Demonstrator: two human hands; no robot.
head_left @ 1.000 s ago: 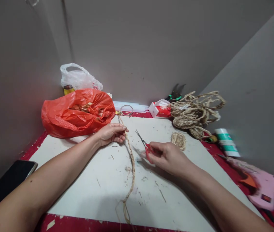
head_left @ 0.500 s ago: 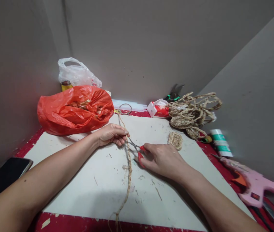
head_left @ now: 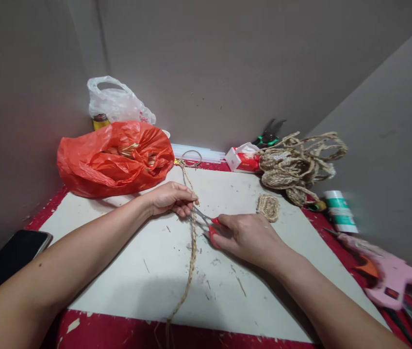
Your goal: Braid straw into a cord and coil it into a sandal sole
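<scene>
Head view: left hand [head_left: 171, 198] at frame centre, grip closed, fingertips pinching the braided rope [head_left: 192, 242] against the white surface [head_left: 125, 271]. Rope runs from a metal ring [head_left: 191, 158] at the upper centre edge of the surface, down through the pinch, on to the lower centre and off the near edge. Right hand [head_left: 251, 235] just right of centre, grip closed around the red handles of the scissors [head_left: 207, 224]; blades point up-left and meet the rope right below the left fingertips; can't tell how far the blades are parted. Versus one second ago: scissors were lifted clear of the rope with blades pointing up, now the tips are at the rope; right hand shifted left toward the left hand. Left hand pinch point much the same across all frames. Whole scene shifted slightly as the head moved. Around: orange plastic bag [head_left: 114, 157] upper left touching the surface edge, white plastic bag [head_left: 118, 104] behind it, small woven coil [head_left: 268, 207] right of centre, tangle of braided rope [head_left: 298, 167] upper right, pink glue gun [head_left: 391, 278] lower right, dark phone [head_left: 9, 259] lower left.
</scene>
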